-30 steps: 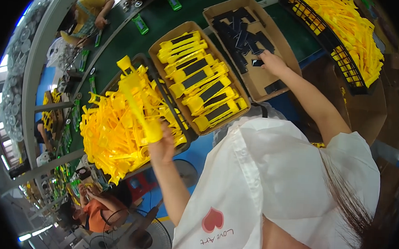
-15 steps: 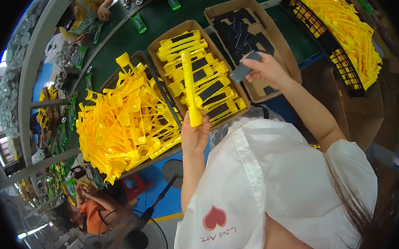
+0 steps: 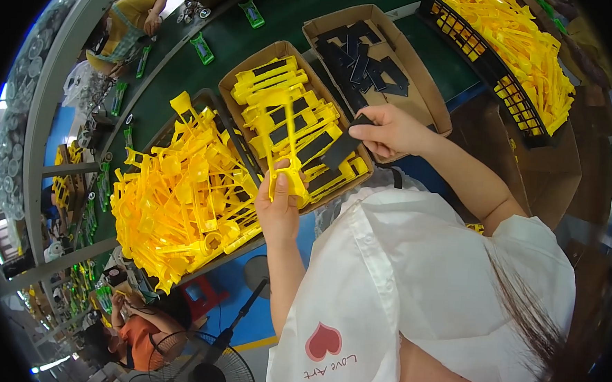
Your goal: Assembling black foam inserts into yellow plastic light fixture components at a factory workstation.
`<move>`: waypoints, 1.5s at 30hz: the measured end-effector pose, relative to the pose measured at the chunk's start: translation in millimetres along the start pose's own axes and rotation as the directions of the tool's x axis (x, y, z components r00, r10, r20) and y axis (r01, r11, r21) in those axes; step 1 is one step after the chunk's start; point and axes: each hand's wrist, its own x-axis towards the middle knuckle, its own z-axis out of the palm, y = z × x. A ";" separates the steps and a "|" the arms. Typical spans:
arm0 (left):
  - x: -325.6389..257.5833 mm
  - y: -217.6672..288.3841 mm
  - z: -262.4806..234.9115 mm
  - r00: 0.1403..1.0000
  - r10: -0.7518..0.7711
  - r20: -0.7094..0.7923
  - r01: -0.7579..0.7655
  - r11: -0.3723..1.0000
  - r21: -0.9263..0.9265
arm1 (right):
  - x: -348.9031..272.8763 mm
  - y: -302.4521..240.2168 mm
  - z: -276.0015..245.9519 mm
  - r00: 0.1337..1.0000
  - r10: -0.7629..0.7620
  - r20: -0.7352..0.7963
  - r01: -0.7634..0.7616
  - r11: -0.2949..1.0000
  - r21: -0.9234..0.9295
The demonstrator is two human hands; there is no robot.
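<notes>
Clamps yellow frame (image 3: 293, 178) by near end in left grip (image 3: 278, 209) | pinches black plate (image 3: 340, 152) by one end in right grip (image 3: 396, 132), near frame

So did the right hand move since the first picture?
Yes. Against the box of black plates, the right hand has moved left and down in the picture, from over its inside to its near left corner.

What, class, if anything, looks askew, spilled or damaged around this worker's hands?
Nothing looks clearly spilled or damaged. The black strips, lying at jumbled angles in their carton, and the tangled heap of yellow frames at left look untidy beside the filled frames rowed between them.
</notes>
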 end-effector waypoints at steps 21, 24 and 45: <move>10.4 -15.1 -16.3 0.993 -0.102 -0.052 0.114 0.817 0.565 | 20.8 31.0 31.6 0.958 -0.259 -0.122 -0.053 0.260 -0.964; 13.9 -15.6 -22.8 0.991 -0.135 -0.010 0.121 0.845 0.522 | 16.2 19.1 29.2 0.875 -0.436 -0.212 -0.076 0.309 -0.948; 40.1 -35.6 18.6 0.971 -0.061 0.231 -0.215 0.197 0.957 | 34.3 41.5 -23.8 0.991 0.131 0.019 -0.115 0.927 -0.357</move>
